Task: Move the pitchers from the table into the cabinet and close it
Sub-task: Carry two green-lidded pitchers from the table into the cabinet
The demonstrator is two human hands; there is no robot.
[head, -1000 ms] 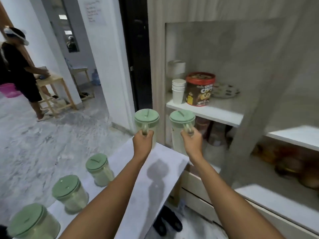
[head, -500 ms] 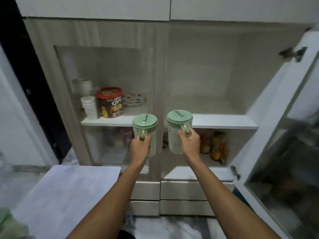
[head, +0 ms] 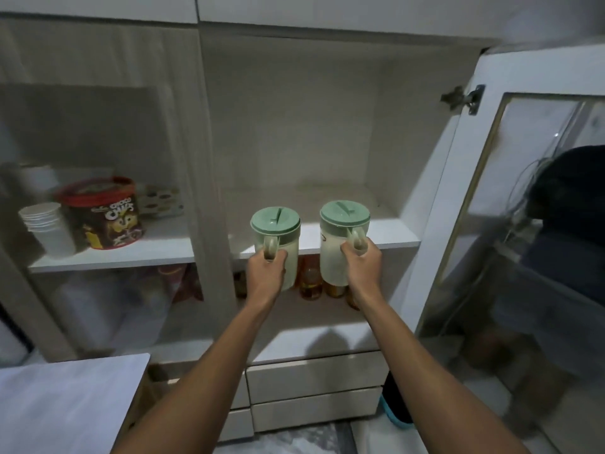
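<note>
Shelf (head: 170,249) bears cups (head: 49,229) (stacked), cereal tub (head: 104,216).

Dim, greyish indoor light from behind the camera brightens the shelf (head: 386,239) edge and throws a soft shadow onto the drawers (head: 314,375), while the glass door (head: 537,257) carries a murky reflection and wide-angle bowing and blur smear the frame edges.

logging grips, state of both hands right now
Left hand: closed on the left pitcher handle.
Right hand: closed on the right pitcher handle.
</note>
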